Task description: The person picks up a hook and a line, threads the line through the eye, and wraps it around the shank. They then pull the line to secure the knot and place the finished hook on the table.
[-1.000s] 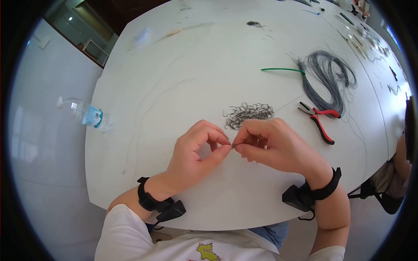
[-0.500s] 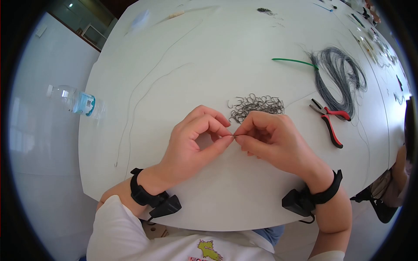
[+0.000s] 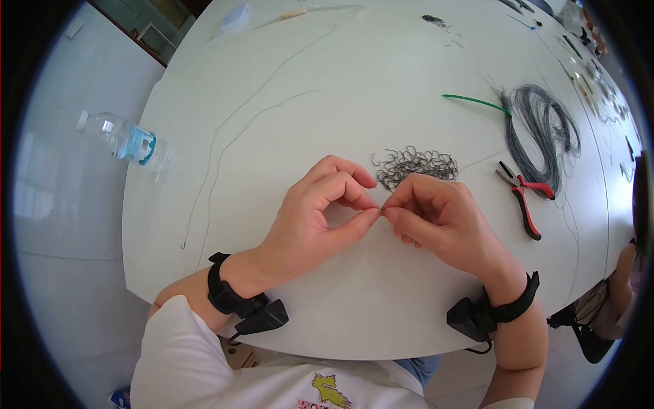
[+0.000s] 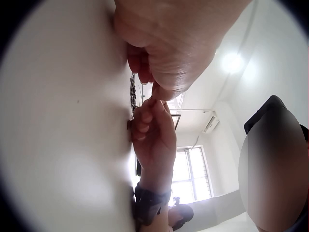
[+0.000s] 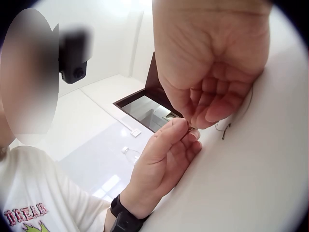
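In the head view, the left hand and the right hand meet thumb to forefinger, both pinching a tiny thing between their tips; the left's other fingers bend more loosely. It is too small to make out, perhaps a hook. It should be almost weightless, probably stiff and easy to lose from smooth skin, so the pads of thumb and forefinger, close to its end, seem the right hold. Just beyond the right fingers a heap of hooks lies on the table, close enough to catch a knuckle. Farther right of them are pliers and a bundle of grey strands with a green tie. Well left of the fingers run two loose strands, with a bottle past them.

In the left wrist view, the fingertips touch and hide what they pinch; the heap shows dark behind them.

In the right wrist view, a dark hook lies just beside the right fingertips, beneath them; whether any strand joins it, I cannot tell.
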